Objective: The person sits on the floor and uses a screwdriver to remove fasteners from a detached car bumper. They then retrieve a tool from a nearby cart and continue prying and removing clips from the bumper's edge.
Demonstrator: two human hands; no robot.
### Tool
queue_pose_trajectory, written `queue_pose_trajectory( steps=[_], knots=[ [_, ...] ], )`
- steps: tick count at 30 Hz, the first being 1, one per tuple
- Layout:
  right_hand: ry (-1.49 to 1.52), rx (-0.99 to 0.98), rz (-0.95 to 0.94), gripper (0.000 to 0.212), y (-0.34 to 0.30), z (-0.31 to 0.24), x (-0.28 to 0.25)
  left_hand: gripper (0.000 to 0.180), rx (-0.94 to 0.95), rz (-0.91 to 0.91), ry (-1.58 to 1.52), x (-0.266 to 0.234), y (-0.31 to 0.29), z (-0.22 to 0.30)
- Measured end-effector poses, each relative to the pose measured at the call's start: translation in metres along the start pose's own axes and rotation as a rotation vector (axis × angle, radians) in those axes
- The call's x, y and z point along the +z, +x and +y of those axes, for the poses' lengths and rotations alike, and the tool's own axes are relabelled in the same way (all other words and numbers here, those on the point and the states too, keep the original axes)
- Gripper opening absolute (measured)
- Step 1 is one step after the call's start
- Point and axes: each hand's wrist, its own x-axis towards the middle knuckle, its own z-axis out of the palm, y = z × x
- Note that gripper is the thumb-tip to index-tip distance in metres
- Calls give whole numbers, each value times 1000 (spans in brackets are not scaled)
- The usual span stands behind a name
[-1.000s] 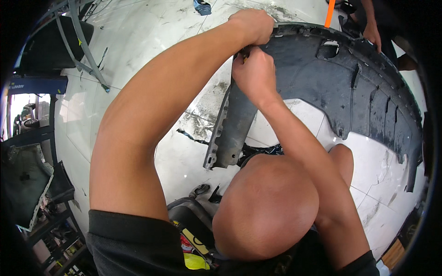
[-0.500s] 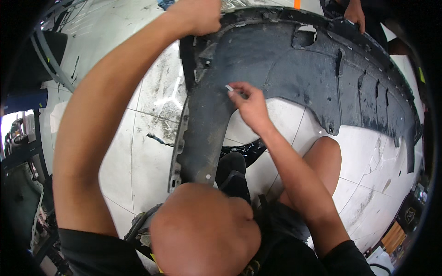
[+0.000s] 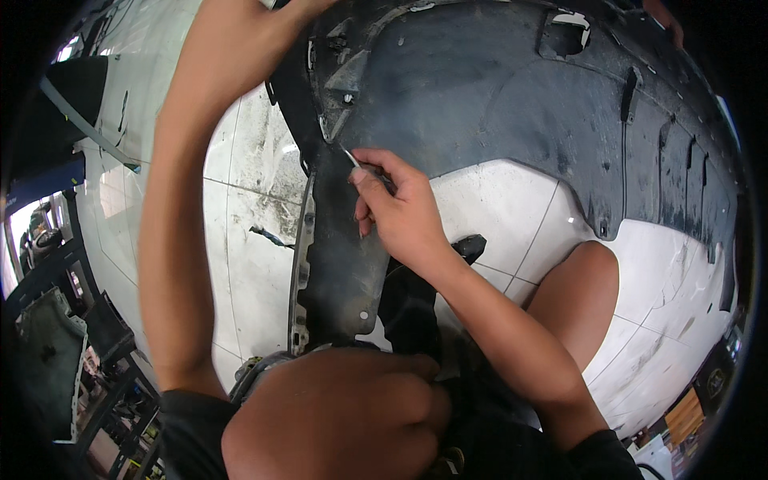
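Since half a second ago the right hand (image 3: 404, 212) has dropped lower on the dark plastic bumper panel (image 3: 496, 104) and now sits nearer its left corner. Fingers are pinched together on a thin pale-tipped tool (image 3: 352, 160), tip touching the panel's inner face beside the bracket area (image 3: 340, 104). Left arm (image 3: 188, 200) reaches up past the panel's upper left edge; its hand is out of view, grip cannot be told. Panel lies tilted over the white tiled floor (image 3: 240, 264), above the person's knees. Step in hand, by judgement: working a fastener or seam at that corner. Next move likely calls for steady tip pressure with the panel braced from above.
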Motion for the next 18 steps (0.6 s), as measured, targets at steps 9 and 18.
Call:
queue_pose_trajectory(
  steps=[9, 18],
  knots=[
    [-135, -54, 47, 25, 1, -23, 13, 29, -185, -22, -428, 63, -132, -63],
    [-156, -61, 159, 23, 7, -19, 43, 8, -262, 61, -438, 74, -129, -66]
  ],
)
